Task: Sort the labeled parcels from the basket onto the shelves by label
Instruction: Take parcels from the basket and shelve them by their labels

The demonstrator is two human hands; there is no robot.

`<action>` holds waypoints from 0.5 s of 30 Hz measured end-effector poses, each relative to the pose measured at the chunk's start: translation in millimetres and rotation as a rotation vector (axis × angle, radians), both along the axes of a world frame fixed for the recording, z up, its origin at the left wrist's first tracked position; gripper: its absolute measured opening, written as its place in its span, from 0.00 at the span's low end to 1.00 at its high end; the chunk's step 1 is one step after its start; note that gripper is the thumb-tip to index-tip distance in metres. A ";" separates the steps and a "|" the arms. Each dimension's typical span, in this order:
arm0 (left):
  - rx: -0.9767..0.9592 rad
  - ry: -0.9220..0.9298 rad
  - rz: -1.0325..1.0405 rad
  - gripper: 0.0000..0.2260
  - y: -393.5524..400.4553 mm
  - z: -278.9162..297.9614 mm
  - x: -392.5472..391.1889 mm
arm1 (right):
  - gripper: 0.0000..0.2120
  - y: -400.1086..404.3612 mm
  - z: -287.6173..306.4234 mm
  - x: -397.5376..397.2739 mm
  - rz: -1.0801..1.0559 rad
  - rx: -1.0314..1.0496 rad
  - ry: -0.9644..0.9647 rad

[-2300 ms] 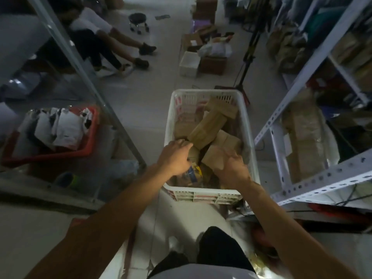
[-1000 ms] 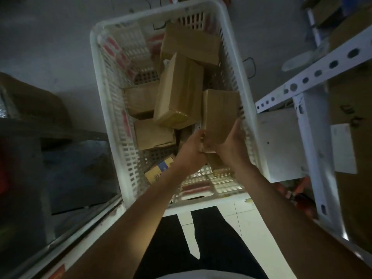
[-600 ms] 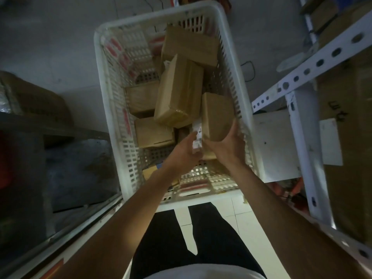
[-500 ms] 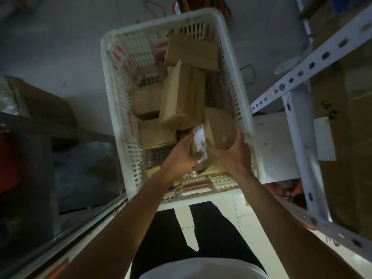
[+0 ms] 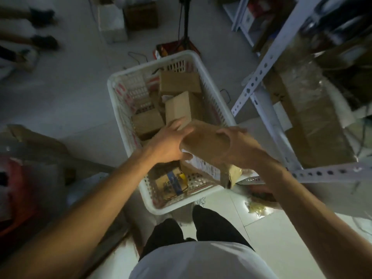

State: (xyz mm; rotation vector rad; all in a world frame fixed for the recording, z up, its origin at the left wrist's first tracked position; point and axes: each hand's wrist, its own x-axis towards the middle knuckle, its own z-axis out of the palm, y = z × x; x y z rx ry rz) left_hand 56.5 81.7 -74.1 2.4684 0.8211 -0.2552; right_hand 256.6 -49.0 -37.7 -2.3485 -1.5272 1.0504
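Observation:
A white plastic basket (image 5: 118, 101) stands on the floor in front of me with several brown cardboard parcels (image 5: 179, 82) inside. I hold one brown parcel (image 5: 203, 144) above the basket's near right part; a white label shows on its lower side. My left hand (image 5: 168, 142) grips the parcel's left end. My right hand (image 5: 236, 147) grips its right end, fingers curled over the top. A small printed box (image 5: 171, 181) lies on the basket floor below.
A white perforated metal shelf frame (image 5: 259, 71) rises at the right, holding large wrapped cartons (image 5: 314, 125). A red bin (image 5: 14, 198) sits at the left on another shelf. Boxes, a stand and a seated person's feet lie on the floor beyond.
The parcel has been lifted out of the basket and turned flatter between both hands. The view has pulled back and upward, showing more floor and shelf.

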 end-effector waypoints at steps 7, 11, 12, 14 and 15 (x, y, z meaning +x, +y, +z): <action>-0.282 -0.235 0.129 0.41 -4.8 45.8 -57.6 | 0.34 -39.8 51.1 -52.6 -0.143 0.145 0.210; -0.335 -0.398 0.097 0.37 -21.1 53.1 -79.1 | 0.39 -68.8 67.6 -88.0 -0.344 0.279 0.300; -0.325 -0.425 0.094 0.37 -25.8 54.6 -80.7 | 0.40 -75.7 69.5 -94.7 -0.398 0.304 0.317; -0.325 -0.467 0.088 0.38 -36.2 57.6 -81.1 | 0.37 -92.1 72.8 -106.4 -0.519 0.355 0.366; -0.335 -0.482 0.087 0.39 -42.2 59.3 -80.6 | 0.36 -101.3 73.9 -112.0 -0.587 0.388 0.390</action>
